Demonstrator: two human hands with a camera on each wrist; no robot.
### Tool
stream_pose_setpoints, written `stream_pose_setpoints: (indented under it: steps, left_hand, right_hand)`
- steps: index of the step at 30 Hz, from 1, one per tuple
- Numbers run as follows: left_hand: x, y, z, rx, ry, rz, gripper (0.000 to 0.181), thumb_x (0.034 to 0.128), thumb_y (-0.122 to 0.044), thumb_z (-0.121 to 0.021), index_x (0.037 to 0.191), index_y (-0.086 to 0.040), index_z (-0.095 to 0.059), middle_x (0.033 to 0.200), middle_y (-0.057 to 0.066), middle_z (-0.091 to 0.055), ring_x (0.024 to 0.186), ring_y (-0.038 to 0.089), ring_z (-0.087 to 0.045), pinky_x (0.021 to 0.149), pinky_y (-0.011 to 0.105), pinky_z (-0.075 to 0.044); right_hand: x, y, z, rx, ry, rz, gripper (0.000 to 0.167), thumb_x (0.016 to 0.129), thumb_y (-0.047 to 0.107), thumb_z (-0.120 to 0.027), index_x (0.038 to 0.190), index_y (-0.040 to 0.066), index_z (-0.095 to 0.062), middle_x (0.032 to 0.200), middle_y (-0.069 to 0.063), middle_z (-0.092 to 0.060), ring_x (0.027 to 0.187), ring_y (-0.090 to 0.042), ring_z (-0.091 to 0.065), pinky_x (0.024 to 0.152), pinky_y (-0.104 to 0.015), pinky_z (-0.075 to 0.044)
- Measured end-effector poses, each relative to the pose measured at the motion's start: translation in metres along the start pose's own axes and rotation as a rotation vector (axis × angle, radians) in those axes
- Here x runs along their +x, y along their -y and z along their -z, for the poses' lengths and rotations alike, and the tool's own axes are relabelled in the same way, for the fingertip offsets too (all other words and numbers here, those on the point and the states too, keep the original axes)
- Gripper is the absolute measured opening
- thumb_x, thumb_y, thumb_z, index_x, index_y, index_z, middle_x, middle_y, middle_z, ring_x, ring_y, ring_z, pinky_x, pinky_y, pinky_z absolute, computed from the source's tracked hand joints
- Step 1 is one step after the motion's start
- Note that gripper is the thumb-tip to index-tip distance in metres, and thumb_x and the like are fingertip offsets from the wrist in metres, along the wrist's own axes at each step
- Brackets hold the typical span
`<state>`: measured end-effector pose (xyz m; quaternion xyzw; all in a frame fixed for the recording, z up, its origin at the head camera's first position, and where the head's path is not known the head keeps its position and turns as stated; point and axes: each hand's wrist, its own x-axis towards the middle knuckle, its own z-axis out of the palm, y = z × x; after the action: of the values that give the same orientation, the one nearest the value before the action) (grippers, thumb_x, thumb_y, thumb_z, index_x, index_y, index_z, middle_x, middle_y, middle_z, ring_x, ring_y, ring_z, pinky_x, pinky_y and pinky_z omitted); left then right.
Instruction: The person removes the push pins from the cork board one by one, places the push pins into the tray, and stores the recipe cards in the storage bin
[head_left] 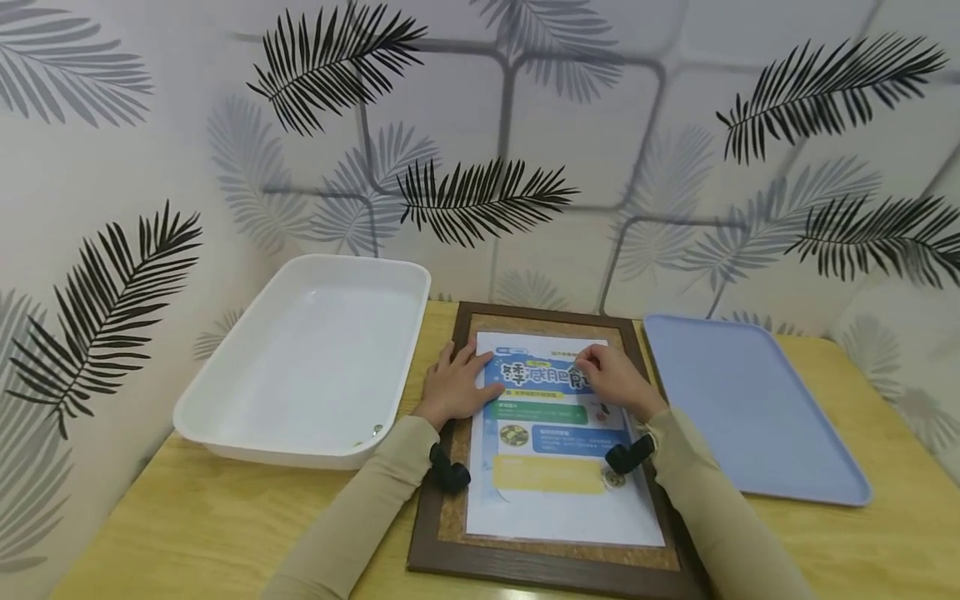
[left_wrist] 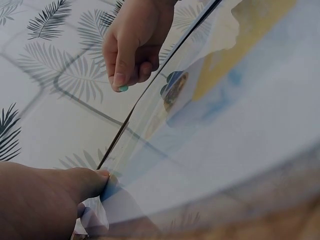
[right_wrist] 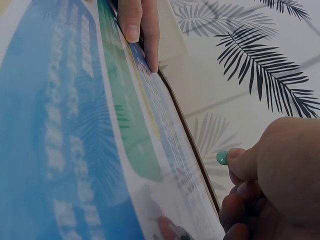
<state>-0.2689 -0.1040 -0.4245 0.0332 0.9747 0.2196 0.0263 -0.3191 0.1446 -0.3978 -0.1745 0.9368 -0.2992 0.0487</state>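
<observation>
A printed poster (head_left: 555, 521) with blue, green and yellow blocks lies on a cork board with a dark brown frame (head_left: 525, 570). My left hand (head_left: 455, 388) rests spread over the poster's upper left edge, thumb and fingers touching the sheet. Over the poster's upper right part is my right hand (head_left: 618, 385), its thumb and curled fingers pinching a small turquoise pushpin (right_wrist: 222, 157). In the left wrist view the same pushpin (left_wrist: 123, 88) shows at the thumb tip, apart from the sheet. The pin's point cannot be made out.
Left of the board stands a deep white tray (head_left: 300, 358), with small greenish bits (head_left: 377, 430) in its near right corner. A flat light-blue tray (head_left: 750, 400) lies to the right. Both rest on a wooden table (head_left: 225, 517), against a leaf-patterned wall (head_left: 450, 100).
</observation>
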Motion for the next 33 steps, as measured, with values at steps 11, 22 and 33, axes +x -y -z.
stream_pose_setpoints:
  steps: [11, 22, 33]
  left_hand:
    - [0.003, -0.009, -0.001, 0.02, 0.015, -0.025, 0.064, 0.0914, -0.051, -0.057, 0.147, -0.023, -0.042, 0.16, 0.005, -0.024, 0.148, 0.037, -0.008, 0.112, 0.06, -0.021]
    - [-0.004, -0.008, -0.006, -0.012, -0.006, 0.001, 0.063, 0.0908, -0.049, -0.058, 0.146, -0.022, -0.044, 0.16, 0.006, -0.025, 0.148, 0.038, -0.009, 0.113, 0.06, -0.02]
    - [-0.003, -0.003, 0.0, -0.012, -0.027, 0.005, 0.063, 0.0908, -0.049, -0.059, 0.146, -0.022, -0.044, 0.159, 0.006, -0.026, 0.148, 0.038, -0.009, 0.112, 0.061, -0.02]
  right_hand:
    - [-0.018, -0.019, 0.011, 0.006, -0.049, -0.031, 0.021, 0.1, 0.011, -0.047, 0.106, -0.004, -0.06, 0.095, -0.015, -0.06, 0.083, -0.024, -0.053, 0.074, -0.035, -0.041]
    - [-0.021, -0.031, 0.017, 0.015, -0.077, 0.002, 0.016, 0.098, 0.007, -0.05, 0.099, -0.004, -0.061, 0.083, -0.011, -0.057, 0.075, -0.022, -0.051, 0.067, -0.031, -0.038]
    - [-0.022, -0.038, 0.027, 0.001, -0.122, -0.039, 0.023, 0.099, 0.01, -0.047, 0.106, -0.008, -0.059, 0.094, -0.02, -0.06, 0.083, -0.028, -0.055, 0.07, -0.035, -0.044]
